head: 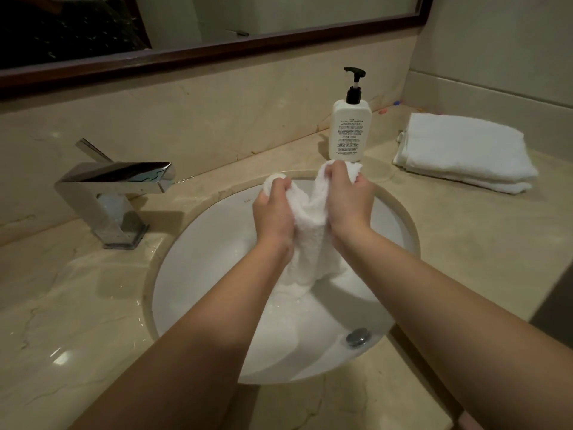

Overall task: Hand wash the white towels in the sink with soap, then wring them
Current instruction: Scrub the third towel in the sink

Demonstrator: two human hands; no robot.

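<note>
A beige marble table (77, 305) fills most of the view, with a dark-framed mirror (217, 48) running along the wall above it. Set into the table is a round white sink (198, 274), its chrome drain plug (358, 337) at the near right of the basin. Over the sink, both hands hold one wet white towel (305, 243) up by its top edge, so that the cloth hangs bunched between the wrists and its lower end reaches into the basin. The left hand (273, 212) has its fingers curled round one gathered corner, and the right hand (348, 201) grips the other corner in the same way. On the table to the right lies a folded stack of white towels (465, 150), well apart from the sink. A square chrome faucet (114, 193) stands at the left of the basin. Behind the hands stands a white soap bottle (350, 131) with a black pump; its back label carries fine print, too small to read.
</note>
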